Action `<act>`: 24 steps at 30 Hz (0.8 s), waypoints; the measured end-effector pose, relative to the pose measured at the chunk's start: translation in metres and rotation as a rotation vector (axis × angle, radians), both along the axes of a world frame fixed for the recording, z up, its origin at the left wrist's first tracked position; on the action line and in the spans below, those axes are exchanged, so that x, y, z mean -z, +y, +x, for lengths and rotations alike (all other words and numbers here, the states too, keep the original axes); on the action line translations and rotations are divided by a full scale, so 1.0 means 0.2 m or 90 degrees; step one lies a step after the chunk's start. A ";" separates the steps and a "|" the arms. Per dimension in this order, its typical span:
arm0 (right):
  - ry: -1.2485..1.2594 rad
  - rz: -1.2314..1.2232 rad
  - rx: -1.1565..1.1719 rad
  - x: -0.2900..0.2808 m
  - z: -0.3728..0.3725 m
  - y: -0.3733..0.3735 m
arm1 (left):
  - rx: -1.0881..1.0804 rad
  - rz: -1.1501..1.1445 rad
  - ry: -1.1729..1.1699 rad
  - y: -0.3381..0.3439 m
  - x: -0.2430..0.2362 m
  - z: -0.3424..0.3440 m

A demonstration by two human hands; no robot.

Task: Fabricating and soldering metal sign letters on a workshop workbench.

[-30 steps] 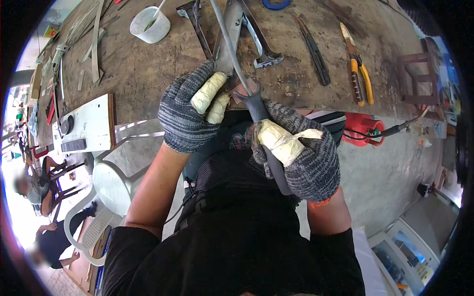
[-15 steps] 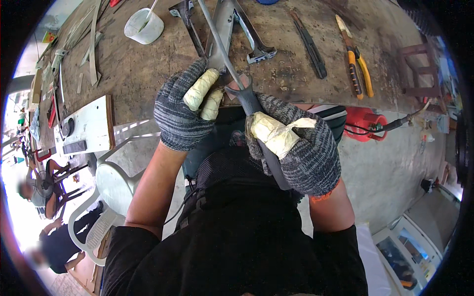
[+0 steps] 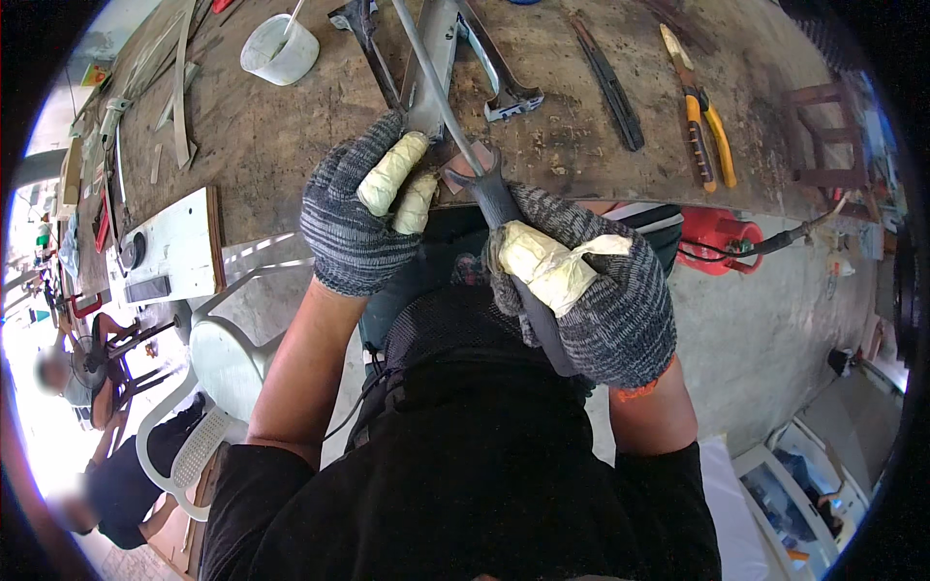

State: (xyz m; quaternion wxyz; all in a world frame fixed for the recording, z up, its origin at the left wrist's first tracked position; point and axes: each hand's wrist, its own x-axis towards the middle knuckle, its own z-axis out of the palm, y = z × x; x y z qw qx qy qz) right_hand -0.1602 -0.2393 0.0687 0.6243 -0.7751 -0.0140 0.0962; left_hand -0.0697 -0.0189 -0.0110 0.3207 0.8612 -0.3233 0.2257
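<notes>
My left hand (image 3: 356,208), in a grey knit glove with pale tape round two fingers, grips the near end of a grey branched metal part (image 3: 441,63). The part lies on the workbench, and its far end runs out of the top of the picture. My right hand (image 3: 591,286), gloved with tape round a finger, is closed on the dark handle of a long file-like tool (image 3: 496,194). The tool's thin grey shaft slants up and left across the metal part; I cannot tell whether they touch. A small reddish-brown piece (image 3: 467,165) sits at the bench edge near the handle.
On the worn wooden bench (image 3: 291,145) are a white tub (image 3: 281,50) with a stick, a dark box cutter (image 3: 610,87) and orange-handled pliers (image 3: 702,116). A red bucket (image 3: 719,242) stands below at right. At left are a white plastic chair (image 3: 228,358) and other people (image 3: 145,474).
My right hand and the tool's handle have shifted slightly right and down. My left hand keeps its grip on the metal part, nearly in place.
</notes>
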 end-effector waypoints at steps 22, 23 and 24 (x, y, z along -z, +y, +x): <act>0.006 0.060 -0.014 0.17 0.02 0.01 | -0.032 -0.014 0.022 -0.01 -0.02 -0.01; -0.150 -0.055 -0.026 0.19 0.03 0.00 | -0.035 -0.005 0.014 -0.01 -0.02 -0.01; -0.307 -0.172 -0.037 0.20 0.04 0.00 | -0.035 -0.004 0.014 -0.01 -0.02 -0.01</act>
